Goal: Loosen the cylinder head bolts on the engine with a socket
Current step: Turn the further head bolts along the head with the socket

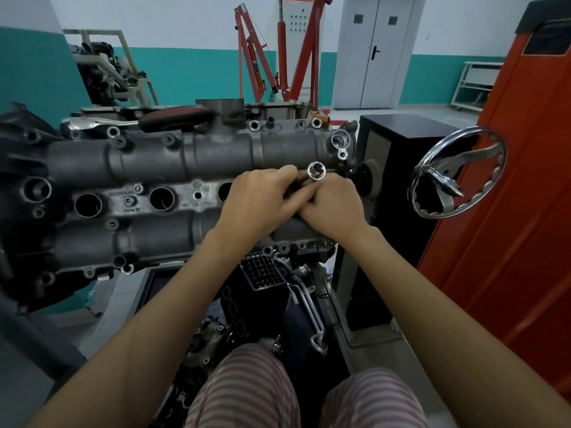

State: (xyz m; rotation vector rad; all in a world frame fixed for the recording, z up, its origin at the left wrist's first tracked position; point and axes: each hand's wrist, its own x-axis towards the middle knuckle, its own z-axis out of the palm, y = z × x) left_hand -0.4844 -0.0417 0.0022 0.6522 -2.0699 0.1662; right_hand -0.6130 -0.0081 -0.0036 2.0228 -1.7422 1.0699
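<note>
Both hands are bunched together over the right end of the engine [173, 180]. The left hand [259, 199] has its fingers curled in around a shiny chrome socket [316, 172], and the right hand [335, 205] pinches it from the other side, knuckles pretty much touching the left ones. The socket's open end points up and away, so you can look straight into it. Whatever else they've got under the fingers is hidden, can't tell.

A ratchet [139, 120] with a dark red-brown handle lies on the far edge of the engine, well to the left of the hands, nobody touching it. Several bolt heads and empty bolt holes show along the cam cover, plus a row of round spark plug wells down the middle.

Off to the right there's a chrome handwheel [457, 174] on the engine stand, next to an orange cabinet [509, 211]. At the far wall stands a red engine hoist [278, 57], with a grey double door [374, 50] to its right.
</note>
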